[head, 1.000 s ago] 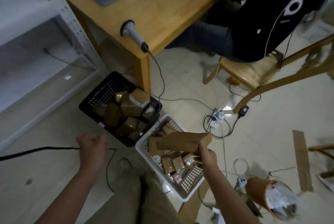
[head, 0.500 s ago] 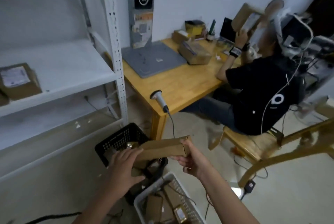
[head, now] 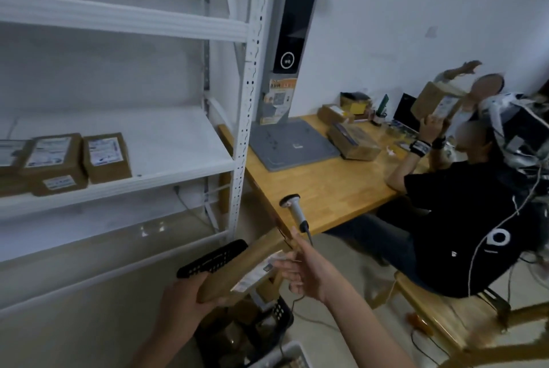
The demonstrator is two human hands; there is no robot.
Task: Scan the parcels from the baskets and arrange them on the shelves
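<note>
A long brown cardboard parcel [head: 237,271] with a white label is held over the black basket [head: 212,257]. My left hand [head: 184,299] grips its lower left end. My right hand [head: 300,274] is beside the parcel's right end with fingers spread, the index finger pointing up towards the handheld scanner [head: 294,208], which lies at the wooden table's [head: 332,189] near corner. A corner of the white basket [head: 286,352] shows at the bottom edge. Three labelled parcels [head: 107,156] stand on the white shelf [head: 166,141] at the left.
A seated person [head: 463,219] in a black shirt on a wooden chair [head: 430,311] holds up a parcel at the right. A grey pad [head: 294,147] and more boxes [head: 355,141] lie on the table. Cables run across the floor.
My view rose from the baskets to the shelf and table. The parcel passed from my right hand to my left, and my right hand let go and stretched towards the scanner.
</note>
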